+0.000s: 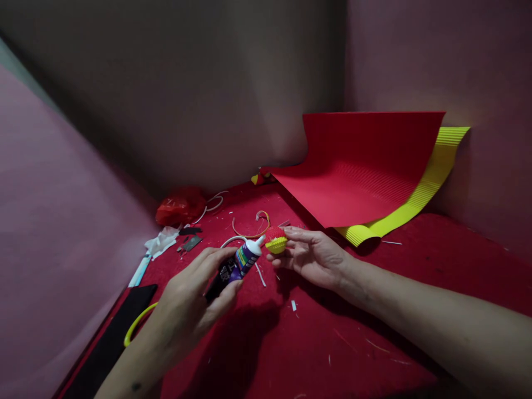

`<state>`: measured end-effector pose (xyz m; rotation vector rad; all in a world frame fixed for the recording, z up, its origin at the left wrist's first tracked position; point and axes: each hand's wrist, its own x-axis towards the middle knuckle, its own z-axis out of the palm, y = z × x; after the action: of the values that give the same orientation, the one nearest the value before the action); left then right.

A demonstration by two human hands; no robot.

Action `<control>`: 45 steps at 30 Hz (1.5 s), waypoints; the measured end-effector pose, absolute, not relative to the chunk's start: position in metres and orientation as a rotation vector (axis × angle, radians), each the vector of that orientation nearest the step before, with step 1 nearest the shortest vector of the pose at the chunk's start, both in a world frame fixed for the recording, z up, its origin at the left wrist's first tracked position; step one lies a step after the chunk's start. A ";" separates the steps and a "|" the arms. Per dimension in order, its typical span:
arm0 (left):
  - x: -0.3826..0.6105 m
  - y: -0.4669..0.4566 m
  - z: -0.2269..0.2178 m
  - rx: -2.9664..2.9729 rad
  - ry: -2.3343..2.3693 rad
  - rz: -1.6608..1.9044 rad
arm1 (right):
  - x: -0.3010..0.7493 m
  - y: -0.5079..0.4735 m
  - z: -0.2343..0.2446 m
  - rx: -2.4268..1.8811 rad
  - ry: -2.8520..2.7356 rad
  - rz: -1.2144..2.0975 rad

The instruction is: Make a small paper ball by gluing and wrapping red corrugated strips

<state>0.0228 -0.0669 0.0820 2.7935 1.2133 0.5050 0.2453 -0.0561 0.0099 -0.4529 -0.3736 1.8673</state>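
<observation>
My left hand (203, 288) is closed around a dark glue tube (243, 263) with a white nozzle and a purple, green and blue label. The nozzle points up and to the right, close beside a small round piece of corrugated paper (276, 241), red on top and yellow below. My right hand (311, 255) holds this piece between thumb and fingers from its right side. Whether the nozzle touches the piece I cannot tell. Both hands are above the red cloth surface (324, 343).
A large red corrugated sheet (357, 172) lies curled over a yellow corrugated sheet (440, 166) at the back right. At the left are a red plastic bag (182, 206), white tissue (162, 242), a black strip (112, 338) and a yellow loop (137, 324). Paper strips and scraps lie scattered.
</observation>
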 end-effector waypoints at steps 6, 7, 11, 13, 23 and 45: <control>0.022 -0.063 0.082 2.697 1.207 0.565 | 0.244 -0.059 0.013 -0.524 -0.493 1.843; 0.022 -0.062 0.082 2.687 1.208 0.574 | 0.243 -0.060 0.013 -0.536 -0.512 1.834; 0.024 -0.063 0.082 2.628 1.215 0.583 | 0.244 -0.060 0.014 -0.546 -0.549 1.803; 0.026 -0.064 0.083 2.606 1.215 0.570 | 0.244 -0.060 0.013 -0.541 -0.557 1.802; 0.027 -0.065 0.082 2.615 1.197 0.595 | 0.246 -0.061 0.015 -0.472 -0.571 1.800; 0.029 -0.066 0.075 2.899 1.188 0.574 | 0.248 -0.058 0.009 -0.419 -0.652 1.792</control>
<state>0.0294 -0.0661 0.0750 2.8986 1.1879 0.5743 0.2478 -0.0577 0.0091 -0.4187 -0.6524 1.7923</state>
